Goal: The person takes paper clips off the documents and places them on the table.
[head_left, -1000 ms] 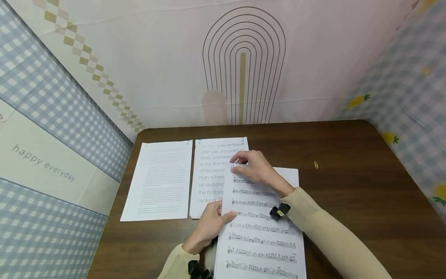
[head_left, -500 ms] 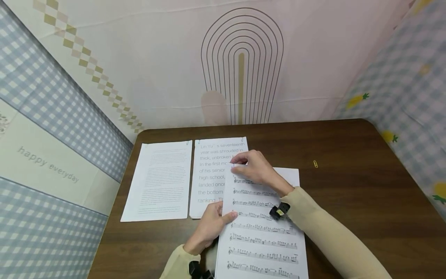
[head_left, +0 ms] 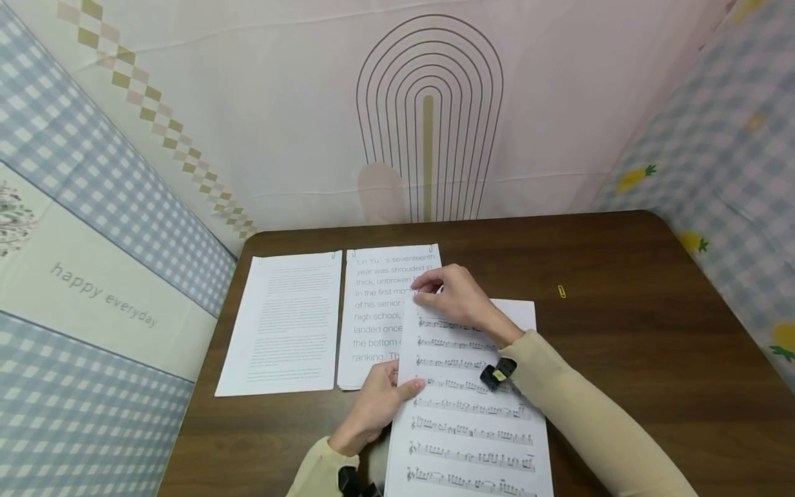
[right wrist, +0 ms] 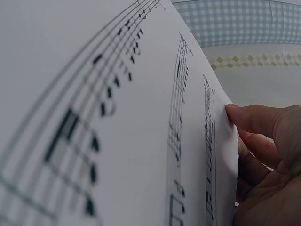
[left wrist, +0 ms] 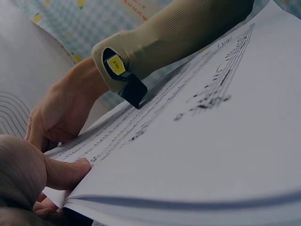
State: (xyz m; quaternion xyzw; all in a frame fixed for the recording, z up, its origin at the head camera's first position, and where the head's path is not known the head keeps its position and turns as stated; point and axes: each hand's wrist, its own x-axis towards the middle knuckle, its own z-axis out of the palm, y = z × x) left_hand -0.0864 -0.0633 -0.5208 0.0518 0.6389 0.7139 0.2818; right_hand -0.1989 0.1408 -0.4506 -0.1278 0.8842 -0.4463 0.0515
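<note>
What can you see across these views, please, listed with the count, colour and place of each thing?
Table: one, dark brown, lower part of the head view
Sheet music: one stack, white with black notation, front middle
Large-print pages: one set, white, partly hidden by the sheet music
Small-print pages: one set, white, table's left
Loose paper clip: one, yellow, table's right
Backdrop: one, whitish with arch pattern, behind the table
Checked cloth: two areas, blue and white, left and right sides
Sleeves: two, cream, on the forearms
Wrist devices: two, black, one per wrist
Left hand: one, gripping the sheet music's left edge
Right hand: one, pinching its upper left corner
</note>
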